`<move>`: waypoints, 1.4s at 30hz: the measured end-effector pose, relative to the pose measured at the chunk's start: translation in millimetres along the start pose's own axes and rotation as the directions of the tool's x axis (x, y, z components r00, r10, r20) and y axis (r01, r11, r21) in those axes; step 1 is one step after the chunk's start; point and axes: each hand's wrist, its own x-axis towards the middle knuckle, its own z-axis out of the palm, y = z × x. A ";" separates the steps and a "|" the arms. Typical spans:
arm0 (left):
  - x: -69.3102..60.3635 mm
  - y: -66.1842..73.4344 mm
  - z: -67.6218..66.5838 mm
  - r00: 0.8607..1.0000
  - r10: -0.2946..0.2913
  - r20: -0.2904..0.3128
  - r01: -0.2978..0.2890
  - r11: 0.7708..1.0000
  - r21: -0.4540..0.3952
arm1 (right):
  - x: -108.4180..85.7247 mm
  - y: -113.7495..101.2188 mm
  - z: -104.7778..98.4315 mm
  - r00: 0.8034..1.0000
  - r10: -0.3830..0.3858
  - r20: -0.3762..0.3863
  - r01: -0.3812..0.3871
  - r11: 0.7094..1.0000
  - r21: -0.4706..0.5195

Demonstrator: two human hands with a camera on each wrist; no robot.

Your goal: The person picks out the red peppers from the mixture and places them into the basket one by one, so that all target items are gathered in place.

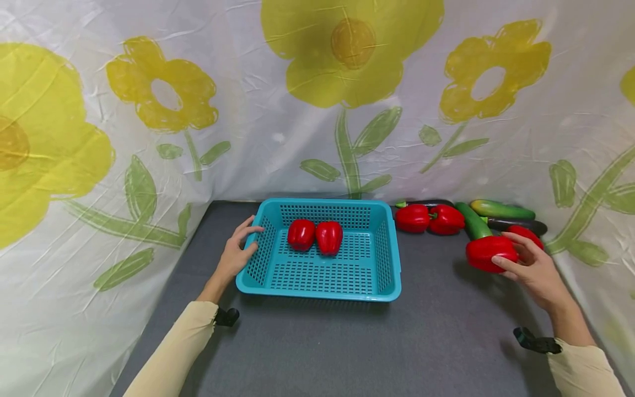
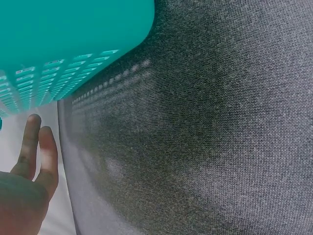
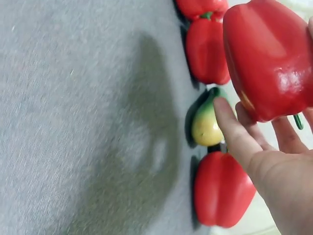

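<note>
At the left rim of a turquoise plastic basket is my left hand, its fingers loosely bent and touching the rim. In the left wrist view two of its fingers extend outside the perforated basket wall. Two red bell peppers lie side by side inside the basket. Off to the right, my right hand grips another red bell pepper between thumb and fingers. That pepper is raised off the table, with its shadow below.
Along the back right lie two red bell peppers, a dark eggplant, a green cucumber-like vegetable, a yellow-green one and another eggplant. One more red pepper sits beneath the right hand. Flowered cloth hangs behind the grey table.
</note>
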 end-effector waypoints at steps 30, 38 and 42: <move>0.1 0.3 1.1 1.000 0.013 -0.005 -0.013 1.000 0.001 | 31.2 -36.5 64.1 0.984 -0.031 0.176 0.020 0.998 0.064; -1.2 -1.9 0.4 1.000 0.011 -0.001 -0.011 1.000 -0.007 | 43.3 -42.4 84.3 0.979 -0.025 0.202 0.022 1.000 0.014; -1.0 -3.7 -0.3 1.000 0.012 -0.004 -0.012 1.000 -0.002 | 47.4 -45.9 92.6 0.978 -0.043 0.205 0.032 0.998 0.056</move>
